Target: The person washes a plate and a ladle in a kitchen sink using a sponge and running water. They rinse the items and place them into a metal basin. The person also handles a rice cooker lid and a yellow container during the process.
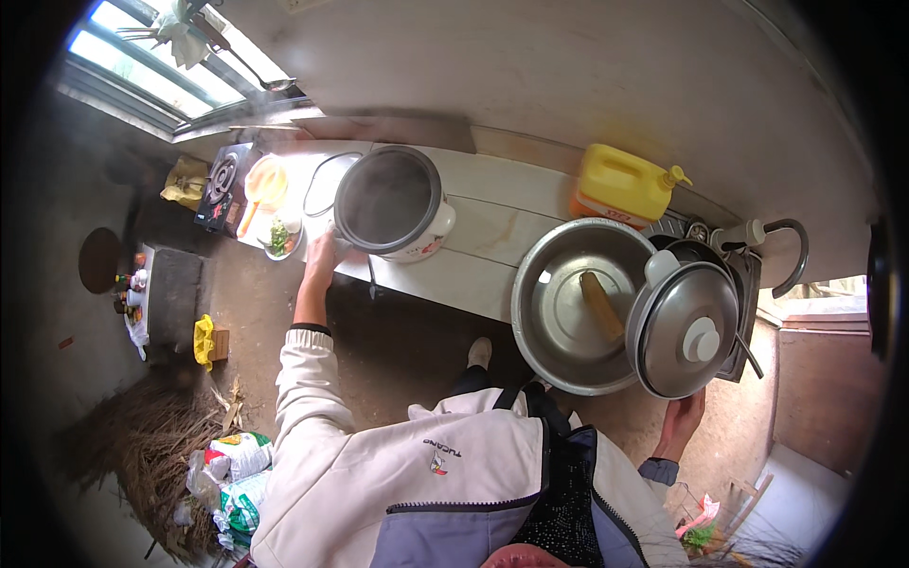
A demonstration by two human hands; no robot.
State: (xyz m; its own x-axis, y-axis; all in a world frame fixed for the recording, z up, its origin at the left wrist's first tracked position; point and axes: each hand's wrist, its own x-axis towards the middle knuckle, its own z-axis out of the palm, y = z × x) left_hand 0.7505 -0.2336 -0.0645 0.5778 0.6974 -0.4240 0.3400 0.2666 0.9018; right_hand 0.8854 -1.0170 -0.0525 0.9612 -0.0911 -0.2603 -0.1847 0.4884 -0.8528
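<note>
My left hand is at the near left side of a white electric rice cooker, its fingers on a pale part that looks like the side handle. The cooker stands uncovered, its dark inside hazy with steam. My right hand holds the near edge of a metal pot with a lid and white knob from below; its fingertips are hidden. This pot overlaps the right rim of a large metal basin, in which lies a long brown object that I cannot identify.
Behind the basin stands a yellow jug with a pump; a curved faucet is at the right. Left of the cooker are a bowl of chopped vegetables, an orange strainer-like item and a gas stove. A cable hangs over the counter's edge.
</note>
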